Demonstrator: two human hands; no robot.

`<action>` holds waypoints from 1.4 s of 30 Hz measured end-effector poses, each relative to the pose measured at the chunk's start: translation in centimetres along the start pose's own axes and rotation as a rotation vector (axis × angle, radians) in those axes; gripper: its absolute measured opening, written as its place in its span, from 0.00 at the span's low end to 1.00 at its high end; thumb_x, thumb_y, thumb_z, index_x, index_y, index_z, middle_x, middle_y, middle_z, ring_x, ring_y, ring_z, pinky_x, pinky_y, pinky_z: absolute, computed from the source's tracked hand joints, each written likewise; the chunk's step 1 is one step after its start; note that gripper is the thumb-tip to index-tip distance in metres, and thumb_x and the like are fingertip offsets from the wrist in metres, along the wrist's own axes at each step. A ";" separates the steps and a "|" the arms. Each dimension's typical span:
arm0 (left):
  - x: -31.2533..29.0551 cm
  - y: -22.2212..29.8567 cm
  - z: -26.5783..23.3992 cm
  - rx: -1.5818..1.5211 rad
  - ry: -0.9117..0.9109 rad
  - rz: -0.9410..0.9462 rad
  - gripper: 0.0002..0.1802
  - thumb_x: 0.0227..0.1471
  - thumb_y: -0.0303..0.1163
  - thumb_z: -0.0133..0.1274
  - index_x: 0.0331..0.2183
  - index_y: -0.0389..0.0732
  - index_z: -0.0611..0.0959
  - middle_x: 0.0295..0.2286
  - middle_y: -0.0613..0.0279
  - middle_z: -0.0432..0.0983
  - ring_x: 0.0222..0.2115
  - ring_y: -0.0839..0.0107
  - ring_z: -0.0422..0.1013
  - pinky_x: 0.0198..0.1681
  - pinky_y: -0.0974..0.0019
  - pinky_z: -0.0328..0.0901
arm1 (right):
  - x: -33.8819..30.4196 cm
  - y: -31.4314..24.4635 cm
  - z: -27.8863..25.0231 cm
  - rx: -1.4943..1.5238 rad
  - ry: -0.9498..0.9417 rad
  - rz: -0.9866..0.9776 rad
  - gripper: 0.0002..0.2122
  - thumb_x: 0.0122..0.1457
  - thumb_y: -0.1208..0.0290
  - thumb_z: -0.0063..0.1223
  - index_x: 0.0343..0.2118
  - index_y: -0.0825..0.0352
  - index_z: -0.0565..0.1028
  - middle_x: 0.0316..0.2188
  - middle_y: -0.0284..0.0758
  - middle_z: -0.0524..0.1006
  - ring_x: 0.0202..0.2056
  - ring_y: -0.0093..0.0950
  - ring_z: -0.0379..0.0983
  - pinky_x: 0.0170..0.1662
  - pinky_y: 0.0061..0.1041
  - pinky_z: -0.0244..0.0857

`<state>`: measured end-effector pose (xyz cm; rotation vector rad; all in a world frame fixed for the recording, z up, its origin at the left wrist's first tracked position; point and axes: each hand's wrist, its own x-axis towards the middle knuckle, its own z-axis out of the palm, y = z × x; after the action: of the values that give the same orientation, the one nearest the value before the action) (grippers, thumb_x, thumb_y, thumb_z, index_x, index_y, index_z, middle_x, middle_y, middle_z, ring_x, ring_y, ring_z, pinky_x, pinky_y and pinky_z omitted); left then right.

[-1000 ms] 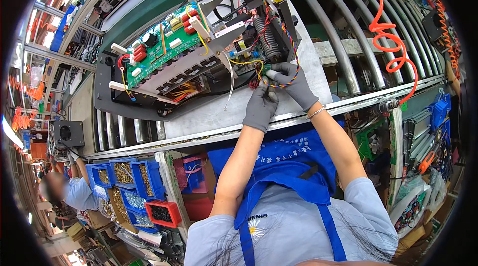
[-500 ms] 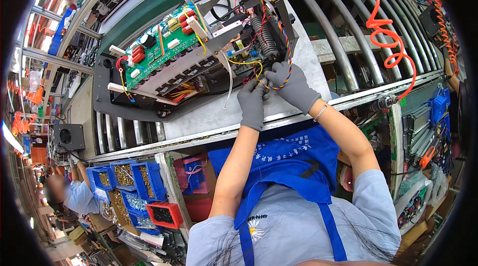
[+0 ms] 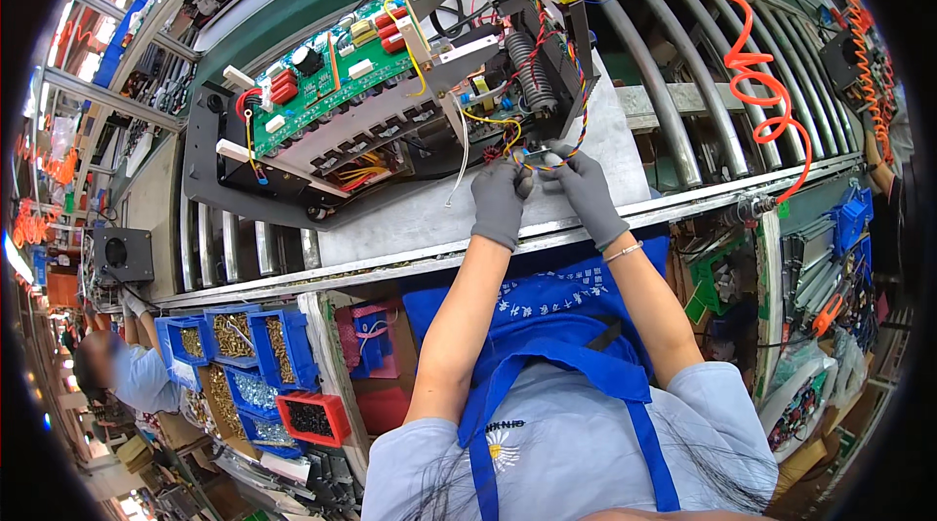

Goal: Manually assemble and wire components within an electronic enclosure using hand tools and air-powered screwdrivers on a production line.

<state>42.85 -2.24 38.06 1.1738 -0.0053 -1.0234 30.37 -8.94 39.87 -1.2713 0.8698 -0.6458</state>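
"Grey fabric glove on the left hand (image 3: pixel 500 197), fingers curled narrow, holding the multicoloured twisted wire bundle (image 3: pixel 585 116) near its lower end. What's your read on the right hand (image 3: pixel 589 197)?"

"Same grey glove, thumb and fingers close together, bundle crossing at the fingertips. Can't tell if it's pinching or just guiding. Contact is partly hidden."

"Where's the bundle sit?"

"Loops down the right side of the open black metal chassis (image 3: pixel 210 170), then bends left to the hands at the near edge. Thin yellow wire (image 3: pixel 488 118) arcs just beside it. Loose white wire (image 3: pixel 464 160) hangs left of the left hand."

"Chassis position?"

"On the pale flat tabletop (image 3: pixel 615 160), steel rollers (image 3: pixel 673 82) to the right. Long green circuit board (image 3: pixel 337 92) on its upper left, dark ribbed coil (image 3: pixel 532 77) upright-ish behind the hands."

"Anything around?"

"Orange-red coiled hose (image 3: pixel 747 60) over the rollers. Lower left: blue plastic bins (image 3: pixel 305 350) of small metal parts, red plastic bin (image 3: pixel 339 419) with dark ones, well apart from the hands."
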 end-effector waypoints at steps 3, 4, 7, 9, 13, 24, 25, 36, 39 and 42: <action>0.6 -0.3 -0.8 -0.344 -0.122 -0.227 0.08 0.53 0.29 0.56 0.35 0.37 0.79 0.23 0.62 0.73 0.19 0.76 0.66 0.20 0.75 0.65 | 0.8 0.6 0.2 0.292 0.011 0.099 0.17 0.60 0.71 0.51 0.50 0.70 0.71 0.37 0.34 0.77 0.36 0.21 0.75 0.35 0.21 0.71; 0.6 -0.3 -0.4 -0.365 -0.134 -0.264 0.08 0.53 0.30 0.56 0.36 0.38 0.79 0.24 0.61 0.73 0.19 0.75 0.66 0.20 0.74 0.65 | 1.5 1.3 -0.3 0.283 -0.022 0.123 0.15 0.60 0.67 0.52 0.47 0.69 0.73 0.37 0.33 0.78 0.36 0.22 0.75 0.35 0.20 0.71; 0.7 0.3 0.4 -0.463 -0.177 -0.338 0.08 0.54 0.30 0.54 0.37 0.40 0.80 0.27 0.61 0.75 0.22 0.73 0.67 0.21 0.72 0.66 | 2.7 2.1 -2.2 0.556 -0.135 0.262 0.13 0.60 0.66 0.53 0.44 0.66 0.74 0.37 0.33 0.78 0.36 0.23 0.75 0.37 0.20 0.70; 0.6 0.7 0.4 -0.521 -0.162 -0.353 0.07 0.54 0.31 0.54 0.31 0.37 0.78 0.24 0.62 0.74 0.21 0.73 0.69 0.19 0.73 0.67 | 2.9 1.8 -1.9 0.586 -0.147 0.310 0.12 0.59 0.66 0.54 0.43 0.64 0.74 0.35 0.33 0.79 0.34 0.23 0.75 0.38 0.21 0.70; 0.6 0.8 -0.7 -0.567 -0.087 -0.375 0.05 0.55 0.29 0.52 0.32 0.39 0.78 0.25 0.63 0.74 0.22 0.73 0.70 0.20 0.73 0.67 | 2.6 0.3 1.1 0.700 -0.105 0.287 0.11 0.59 0.65 0.54 0.42 0.64 0.74 0.33 0.32 0.79 0.33 0.24 0.75 0.35 0.22 0.70; 1.1 1.6 -1.4 -0.778 -0.223 -0.460 0.04 0.54 0.26 0.52 0.34 0.39 0.76 0.26 0.62 0.73 0.22 0.72 0.69 0.19 0.74 0.67 | 3.5 -0.1 1.0 0.979 -0.205 0.486 0.12 0.60 0.60 0.53 0.33 0.65 0.72 0.22 0.30 0.72 0.19 0.18 0.64 0.17 0.13 0.57; 1.2 2.1 -1.4 -0.846 -0.234 -0.459 0.05 0.53 0.26 0.54 0.34 0.38 0.76 0.26 0.62 0.73 0.22 0.72 0.69 0.19 0.74 0.67 | 3.4 -0.6 0.8 0.817 -0.207 0.462 0.12 0.60 0.60 0.53 0.32 0.64 0.72 0.23 0.30 0.73 0.19 0.17 0.65 0.18 0.13 0.57; 5.8 2.7 -0.4 -0.249 -0.227 0.071 0.10 0.50 0.29 0.59 0.36 0.39 0.79 0.26 0.65 0.76 0.21 0.77 0.71 0.18 0.77 0.65 | 3.9 -2.2 1.3 0.051 -0.267 0.163 0.14 0.60 0.62 0.51 0.40 0.69 0.72 0.28 0.32 0.76 0.22 0.16 0.71 0.19 0.13 0.62; 6.1 2.3 0.1 -0.268 -0.225 0.047 0.10 0.49 0.28 0.59 0.36 0.39 0.80 0.25 0.67 0.76 0.20 0.78 0.69 0.19 0.77 0.64 | 4.9 -1.1 0.4 0.195 -0.330 0.222 0.14 0.60 0.62 0.50 0.39 0.71 0.72 0.28 0.33 0.76 0.20 0.16 0.71 0.18 0.14 0.61; 5.4 3.2 0.3 0.047 -0.289 0.119 0.10 0.52 0.28 0.57 0.39 0.39 0.80 0.30 0.63 0.78 0.28 0.75 0.72 0.28 0.73 0.69 | 5.2 -1.0 0.5 0.079 -0.291 0.164 0.14 0.56 0.61 0.54 0.34 0.70 0.75 0.24 0.32 0.77 0.18 0.16 0.70 0.15 0.13 0.57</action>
<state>47.93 -5.99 38.00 1.0461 -0.3255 -1.0839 33.62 -13.14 39.82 -1.1739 0.6919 -0.3501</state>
